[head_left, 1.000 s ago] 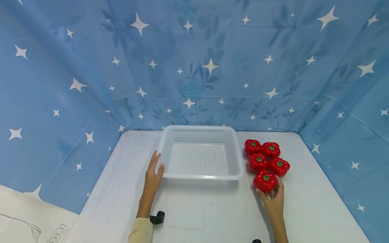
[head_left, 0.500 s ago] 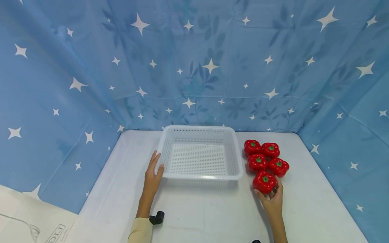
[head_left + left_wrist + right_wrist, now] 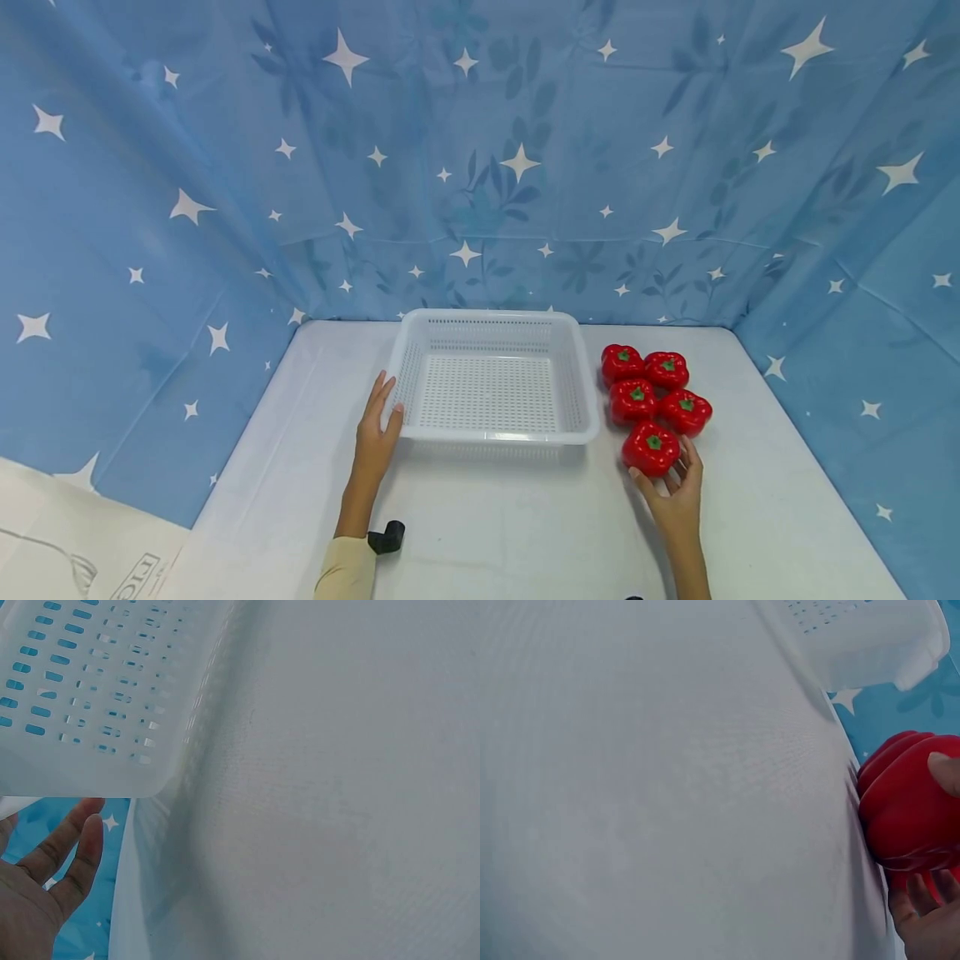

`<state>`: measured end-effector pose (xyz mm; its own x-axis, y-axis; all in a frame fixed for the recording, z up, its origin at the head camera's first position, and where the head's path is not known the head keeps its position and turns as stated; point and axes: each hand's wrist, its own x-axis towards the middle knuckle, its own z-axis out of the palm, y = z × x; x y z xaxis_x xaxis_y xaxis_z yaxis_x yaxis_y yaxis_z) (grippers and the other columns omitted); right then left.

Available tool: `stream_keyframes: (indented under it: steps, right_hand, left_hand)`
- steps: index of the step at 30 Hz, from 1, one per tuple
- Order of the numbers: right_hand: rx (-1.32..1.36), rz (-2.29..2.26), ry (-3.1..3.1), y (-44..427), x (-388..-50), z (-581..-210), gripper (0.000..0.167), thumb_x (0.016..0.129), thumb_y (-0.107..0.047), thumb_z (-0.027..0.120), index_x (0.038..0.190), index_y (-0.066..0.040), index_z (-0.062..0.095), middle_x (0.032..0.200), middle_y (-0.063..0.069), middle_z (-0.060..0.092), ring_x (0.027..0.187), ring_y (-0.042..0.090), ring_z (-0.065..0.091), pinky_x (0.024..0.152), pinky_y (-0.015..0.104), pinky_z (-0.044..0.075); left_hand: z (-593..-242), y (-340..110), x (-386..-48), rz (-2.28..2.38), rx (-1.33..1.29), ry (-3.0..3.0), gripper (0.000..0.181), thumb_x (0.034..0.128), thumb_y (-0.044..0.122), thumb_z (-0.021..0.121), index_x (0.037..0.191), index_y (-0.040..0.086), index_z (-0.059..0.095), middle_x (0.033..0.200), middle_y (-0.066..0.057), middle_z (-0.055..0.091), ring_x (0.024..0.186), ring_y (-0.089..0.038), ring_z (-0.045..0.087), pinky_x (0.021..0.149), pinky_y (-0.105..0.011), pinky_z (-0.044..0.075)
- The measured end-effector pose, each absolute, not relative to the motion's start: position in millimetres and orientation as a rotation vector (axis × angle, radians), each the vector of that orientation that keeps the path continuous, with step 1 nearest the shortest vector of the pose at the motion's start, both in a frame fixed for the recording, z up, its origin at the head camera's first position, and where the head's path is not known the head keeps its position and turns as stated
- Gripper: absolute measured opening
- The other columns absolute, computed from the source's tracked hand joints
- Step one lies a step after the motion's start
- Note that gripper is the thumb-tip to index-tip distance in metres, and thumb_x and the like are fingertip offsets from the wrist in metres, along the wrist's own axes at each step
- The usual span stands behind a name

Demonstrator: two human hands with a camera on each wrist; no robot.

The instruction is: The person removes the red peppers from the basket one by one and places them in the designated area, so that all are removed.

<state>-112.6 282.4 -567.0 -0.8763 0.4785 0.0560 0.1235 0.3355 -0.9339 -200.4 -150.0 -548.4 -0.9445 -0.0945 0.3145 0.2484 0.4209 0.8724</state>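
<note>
In the head view, a white perforated plastic basket (image 3: pixel 487 437) stands at the back middle of the table. My left hand (image 3: pixel 375 437) touches its front left corner, thumb at the rim and fingers extended along the side. The left wrist view shows those fingers (image 3: pixel 73 855) loosely spread below the basket's edge. Several red bell peppers (image 3: pixel 632 401) are grouped right of the basket. Around the nearest bell pepper (image 3: pixel 649 450), my right hand (image 3: pixel 677 492) is spread, thumb at its front and fingers at its right side. Firm contact is hard to make out.
The white-covered table (image 3: pixel 510 533) extends in front of the basket. A blue star-patterned curtain (image 3: pixel 480 167) surrounds the back and sides. A black wrist-worn device (image 3: pixel 387 537) shows by the left sleeve, and pale printed cloth (image 3: pixel 75 533) lies at lower left.
My right hand's fingers have spread slightly away from the nearest bell pepper, which stays with the others. The left hand and basket keep their places; the head view shifts slightly.
</note>
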Motion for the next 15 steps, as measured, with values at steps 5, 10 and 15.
stream_keyframes:
  steps: [5,10,15]
  right_hand:
    - [-0.589,1.490,-2.290,282.6,-107.1,-560.5,0.100,0.082,-0.028,0.079,0.156,-0.027,0.012,0.154,0.011,0.027,0.142,0.033,0.031,0.112,0.046,0.036]
    - [-0.625,1.379,-2.280,284.3,-101.0,-549.8,0.093,0.086,-0.038,0.073,0.156,-0.025,0.013,0.152,0.014,0.026,0.141,0.033,0.031,0.111,0.058,0.035]
    - [-0.590,1.228,-2.193,283.0,-96.9,-532.2,0.085,0.085,-0.034,0.073,0.153,-0.030,0.022,0.152,0.008,0.027,0.139,0.025,0.033,0.115,0.053,0.034]
  left_hand:
    - [-547.8,-149.0,-201.1,-1.535,-0.136,-2.365,0.048,0.1024,0.019,0.047,0.149,0.013,0.039,0.164,0.000,0.020,0.152,-0.020,0.017,0.123,-0.042,0.018]
    - [-547.8,-148.8,-201.1,-1.528,-0.146,-2.371,0.048,0.1022,0.019,0.048,0.149,0.012,0.039,0.164,-0.004,0.020,0.152,-0.024,0.018,0.122,-0.046,0.019]
    - [-548.8,-149.7,-200.2,-1.486,-0.142,-2.396,0.049,0.1015,0.020,0.049,0.149,0.012,0.040,0.163,-0.005,0.021,0.151,-0.028,0.020,0.121,-0.050,0.021]
